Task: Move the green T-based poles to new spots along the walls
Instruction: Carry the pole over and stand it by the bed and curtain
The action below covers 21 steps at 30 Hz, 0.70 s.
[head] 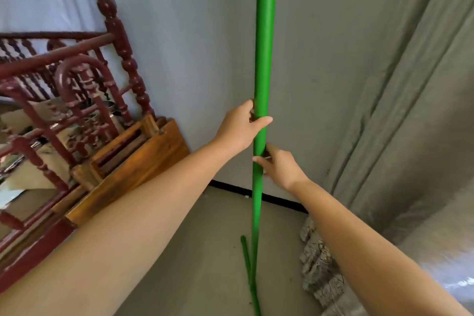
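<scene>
A tall green pole (264,54) stands upright in front of me and runs out of the top of the view. Its thin green T-base bar (248,267) lies on the grey floor at its foot. My left hand (243,128) is wrapped around the pole at mid height, thumb across the front. Just below it, my right hand (280,165) grips the pole from the right side. The pole stands close to the corner where the white wall meets a grey curtain.
A dark red turned-wood bed frame (77,90) and an orange wooden board (133,169) lean against the wall at left. A grey curtain (400,110) hangs at right. A crumpled silvery bundle (320,269) lies on the floor beside the pole's base.
</scene>
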Each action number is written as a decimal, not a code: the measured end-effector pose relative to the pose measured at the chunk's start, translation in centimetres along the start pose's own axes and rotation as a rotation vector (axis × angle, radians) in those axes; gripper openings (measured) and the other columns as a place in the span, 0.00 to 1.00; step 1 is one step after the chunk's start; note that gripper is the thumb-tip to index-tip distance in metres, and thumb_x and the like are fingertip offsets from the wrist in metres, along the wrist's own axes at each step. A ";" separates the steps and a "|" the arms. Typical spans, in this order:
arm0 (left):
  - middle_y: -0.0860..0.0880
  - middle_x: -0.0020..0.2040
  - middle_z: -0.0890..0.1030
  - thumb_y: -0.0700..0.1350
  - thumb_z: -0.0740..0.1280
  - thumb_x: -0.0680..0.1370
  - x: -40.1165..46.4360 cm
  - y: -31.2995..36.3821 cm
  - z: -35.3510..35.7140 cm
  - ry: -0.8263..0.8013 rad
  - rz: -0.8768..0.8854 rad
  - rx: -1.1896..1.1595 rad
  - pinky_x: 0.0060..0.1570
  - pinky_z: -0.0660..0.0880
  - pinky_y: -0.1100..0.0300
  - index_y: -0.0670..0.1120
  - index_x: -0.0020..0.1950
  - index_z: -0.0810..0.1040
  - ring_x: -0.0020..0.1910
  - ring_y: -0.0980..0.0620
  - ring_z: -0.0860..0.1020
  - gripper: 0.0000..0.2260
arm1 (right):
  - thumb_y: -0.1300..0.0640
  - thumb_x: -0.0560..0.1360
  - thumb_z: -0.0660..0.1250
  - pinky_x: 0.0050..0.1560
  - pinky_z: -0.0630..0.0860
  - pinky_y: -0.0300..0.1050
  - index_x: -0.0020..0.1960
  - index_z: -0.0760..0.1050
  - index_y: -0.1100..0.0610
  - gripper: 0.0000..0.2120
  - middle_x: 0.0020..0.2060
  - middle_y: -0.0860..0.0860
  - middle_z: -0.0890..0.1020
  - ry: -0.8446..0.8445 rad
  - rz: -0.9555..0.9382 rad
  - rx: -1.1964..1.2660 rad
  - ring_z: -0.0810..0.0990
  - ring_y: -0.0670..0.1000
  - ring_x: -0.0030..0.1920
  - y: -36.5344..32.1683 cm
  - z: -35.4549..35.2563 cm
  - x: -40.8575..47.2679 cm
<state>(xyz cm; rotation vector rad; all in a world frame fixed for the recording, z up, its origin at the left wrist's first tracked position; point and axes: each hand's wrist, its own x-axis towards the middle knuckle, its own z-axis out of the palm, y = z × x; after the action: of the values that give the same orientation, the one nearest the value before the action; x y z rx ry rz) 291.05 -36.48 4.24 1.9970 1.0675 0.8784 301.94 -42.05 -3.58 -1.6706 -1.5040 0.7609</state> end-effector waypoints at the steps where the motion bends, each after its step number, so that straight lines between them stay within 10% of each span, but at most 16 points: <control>1: 0.49 0.35 0.76 0.48 0.68 0.72 1.7 -0.1 0.6 -0.017 0.006 -0.002 0.48 0.79 0.42 0.46 0.48 0.74 0.46 0.41 0.80 0.09 | 0.55 0.75 0.63 0.51 0.78 0.60 0.54 0.71 0.63 0.13 0.48 0.62 0.80 0.023 0.021 0.000 0.79 0.59 0.50 0.4 -0.6 1.3; 10: 0.52 0.36 0.76 0.50 0.67 0.74 13.9 0.9 6.8 -0.040 0.076 0.029 0.41 0.78 0.54 0.44 0.52 0.73 0.36 0.50 0.77 0.13 | 0.52 0.77 0.58 0.51 0.79 0.57 0.57 0.68 0.56 0.11 0.48 0.58 0.78 0.124 0.137 0.003 0.79 0.56 0.47 5.2 -6.4 10.9; 21: 0.39 0.49 0.80 0.47 0.68 0.73 25.5 3.2 14.6 0.021 -0.033 0.043 0.45 0.80 0.44 0.40 0.53 0.71 0.45 0.41 0.81 0.15 | 0.52 0.78 0.56 0.53 0.79 0.56 0.64 0.65 0.57 0.17 0.57 0.59 0.77 0.045 0.162 -0.090 0.77 0.55 0.49 10.6 -15.6 20.3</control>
<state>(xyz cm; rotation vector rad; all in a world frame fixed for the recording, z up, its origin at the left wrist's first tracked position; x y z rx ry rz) 315.08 -19.35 5.14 2.0035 1.1364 0.8673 323.29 -24.40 -2.93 -1.8825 -1.4022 0.7454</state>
